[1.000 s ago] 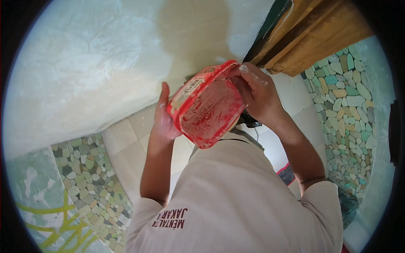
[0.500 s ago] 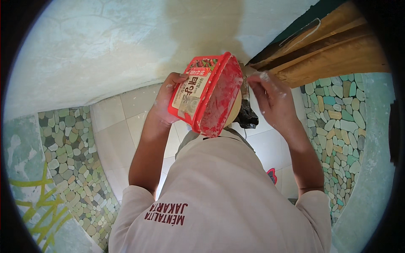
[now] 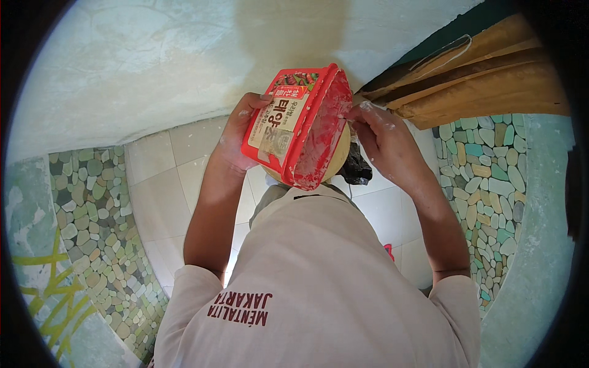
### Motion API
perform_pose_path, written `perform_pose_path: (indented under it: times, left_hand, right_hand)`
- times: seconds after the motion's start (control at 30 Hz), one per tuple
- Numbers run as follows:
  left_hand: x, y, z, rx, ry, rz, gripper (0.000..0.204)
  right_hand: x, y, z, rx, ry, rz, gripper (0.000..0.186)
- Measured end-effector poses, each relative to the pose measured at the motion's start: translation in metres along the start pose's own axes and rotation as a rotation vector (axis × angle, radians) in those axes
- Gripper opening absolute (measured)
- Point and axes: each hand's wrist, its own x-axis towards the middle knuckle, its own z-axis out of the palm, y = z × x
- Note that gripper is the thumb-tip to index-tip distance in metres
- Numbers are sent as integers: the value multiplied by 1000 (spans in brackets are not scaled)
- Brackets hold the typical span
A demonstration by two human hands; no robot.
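Note:
A red rectangular plastic tub (image 3: 299,144) with a printed label is tilted on its side in front of me. Its open mouth faces right, and whitish residue coats the red inside. My left hand (image 3: 236,140) grips the tub by its left side, thumb over the label and the other fingers hidden behind. At the tub's mouth, my right hand (image 3: 388,142) has its fingers bent together, the tips against the inner side near the rim. White smears mark its knuckles. Whatever lies between those fingertips is too small to make out. Below the tub shows part of a round beige thing (image 3: 339,161).
A crumpled black plastic bag (image 3: 356,165) lies beyond my waist. Ahead rises a pale wall (image 3: 172,67), with a brown curtain (image 3: 478,76) at upper right. Light floor tiles (image 3: 162,196) run between pebbled strips (image 3: 101,214). A small red item (image 3: 389,250) shows beside my right side.
The tub has moved slightly up and away from me with my left hand. My right hand has come left, from just off the tub to its open mouth.

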Motion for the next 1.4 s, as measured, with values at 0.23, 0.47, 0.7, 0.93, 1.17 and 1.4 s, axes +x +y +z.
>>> perform_pose_path:
  times: [0.23, 0.47, 0.7, 0.93, 1.17, 1.4]
  left_hand:
    - [-1, -1, 0, 88, 94, 81, 37]
    - [2, 4, 14, 54, 88, -135, 42]
    - [5, 5, 24, 185, 14, -32, 46]
    - [4, 1, -11, 240, 52, 60, 39]
    - [0, -3, 26, 160, -94, 104, 37]
    - [2, -1, 28, 92, -5, -52, 39]
  right_hand:
    - [1, -4, -2, -118, -55, -71, 16]
    - [1, -8, 3, -290, -38, -56, 19]
    - [-11, 0, 15, -260, -21, -277, 27]
    - [-29, -8, 23, -174, -26, -285, 25]
    - [-27, -5, 14, -156, -28, -303, 19]
    - [-29, 1, 12, -171, 29, -270, 23]
